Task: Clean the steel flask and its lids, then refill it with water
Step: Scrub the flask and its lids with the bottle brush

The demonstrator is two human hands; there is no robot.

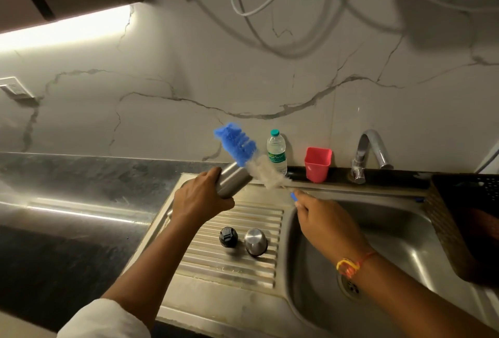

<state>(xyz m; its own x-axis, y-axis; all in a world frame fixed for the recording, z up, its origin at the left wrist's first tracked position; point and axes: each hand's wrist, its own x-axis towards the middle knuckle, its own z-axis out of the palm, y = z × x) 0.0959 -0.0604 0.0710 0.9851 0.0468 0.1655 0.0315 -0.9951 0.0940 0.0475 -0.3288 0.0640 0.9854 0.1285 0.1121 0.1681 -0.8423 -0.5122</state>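
Observation:
My left hand (201, 198) grips the steel flask (232, 179), held tilted above the ribbed drainboard (259, 215) with its mouth pointing up and to the right. My right hand (325, 223) holds the handle of a bottle brush (249, 156). Its blue and white bristles slant up to the left, outside the flask and just beside its mouth. On the drainboard lie the black inner lid (228, 237) and the steel cup lid (256, 242), side by side below the flask.
The sink basin (391, 246) with its drain (351, 287) is on the right, the tap (371, 152) behind it. A plastic water bottle (276, 151) and a red cup (317, 164) stand on the back ledge. A dark basket (464, 219) sits at the right edge.

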